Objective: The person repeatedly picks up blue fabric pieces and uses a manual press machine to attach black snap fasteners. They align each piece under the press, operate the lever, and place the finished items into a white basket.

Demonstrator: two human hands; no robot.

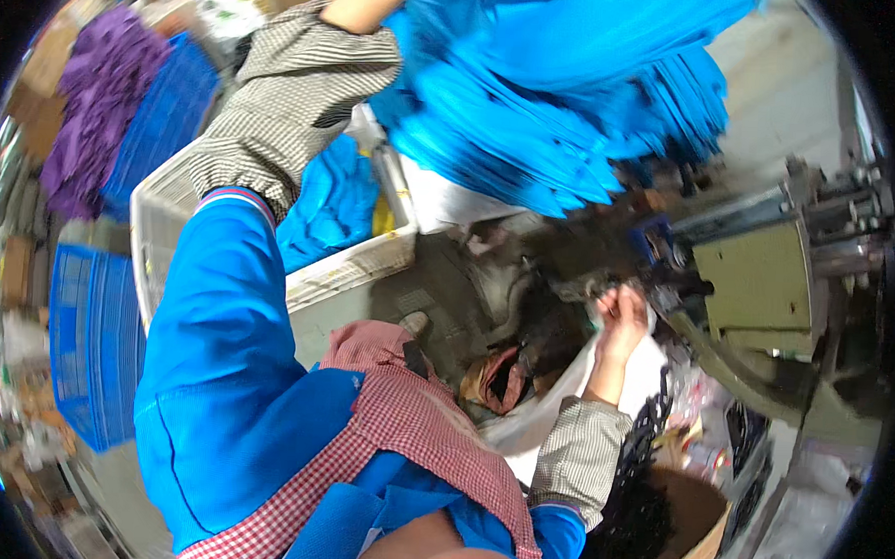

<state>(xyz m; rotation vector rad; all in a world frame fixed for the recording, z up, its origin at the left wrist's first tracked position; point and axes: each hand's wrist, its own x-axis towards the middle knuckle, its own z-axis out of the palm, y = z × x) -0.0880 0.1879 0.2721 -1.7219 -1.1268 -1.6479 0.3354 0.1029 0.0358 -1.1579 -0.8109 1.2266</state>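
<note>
1. My left arm reaches up and far, in a blue sleeve with a checked oversleeve [294,98]; the left hand runs out of the top edge of the view, so I cannot tell whether it is clenched or released.
2. Just right of that arm hangs a thick stack of bright blue fabric pieces [566,85], blurred, filling the far middle of the scene.
3. My right hand [620,322] is at the middle right, fingers pinched around a small pale green scrap, close against the dark working parts of the machine.
4. The machine [757,278] stands on the right, with an olive-green body and grey metal rods at its far side.
5. A white plastic crate [363,261] sits left of centre, with more blue fabric in it.
6. Farther left are blue plastic baskets [90,344] and a heap of purple cloth [96,94].
7. Near me, a red-and-white checked apron [411,428] covers my lap.
8. At the near right a cardboard box [696,535] holds dark pieces; white sheeting [562,394] lies just beside it.
</note>
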